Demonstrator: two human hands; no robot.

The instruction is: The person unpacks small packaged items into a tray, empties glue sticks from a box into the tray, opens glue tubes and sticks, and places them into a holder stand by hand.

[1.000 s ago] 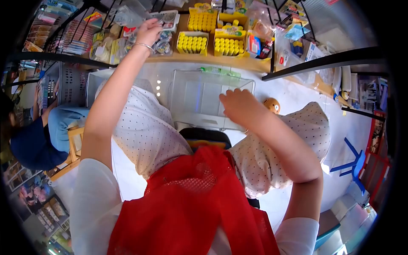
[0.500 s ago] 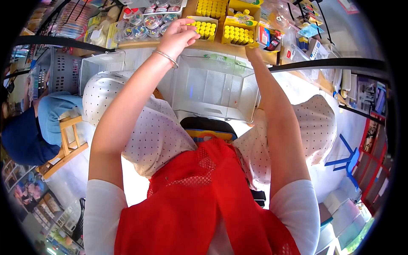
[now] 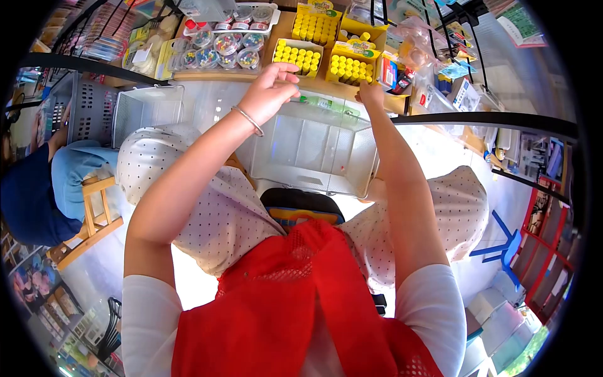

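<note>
My left hand (image 3: 269,94), with a silver bangle on the wrist, hovers in front of an open box of yellow-capped tubes (image 3: 296,58) that look like glue sticks. Its fingers are loosely bent and apart, with nothing visible in them. My right hand (image 3: 372,94) is at the lower front corner of a second yellow box of tubes (image 3: 350,68). The fingers there are bent against the box edge and partly hidden. Behind these stand another box of yellow tubes (image 3: 314,26) and a partly filled yellow box (image 3: 363,36).
Clear tubs of colourful pins (image 3: 226,44) lie left of the boxes. A wire mesh basket (image 3: 308,144) is below the shelf edge, between my knees. A person in dark blue (image 3: 38,201) sits at left, near a grey crate (image 3: 93,110). A blue stool (image 3: 505,248) stands right.
My left hand has drawn back toward me from over the left tube box. The right hand stays at its box corner. The whole view has shifted slightly, showing more of the shelf.
</note>
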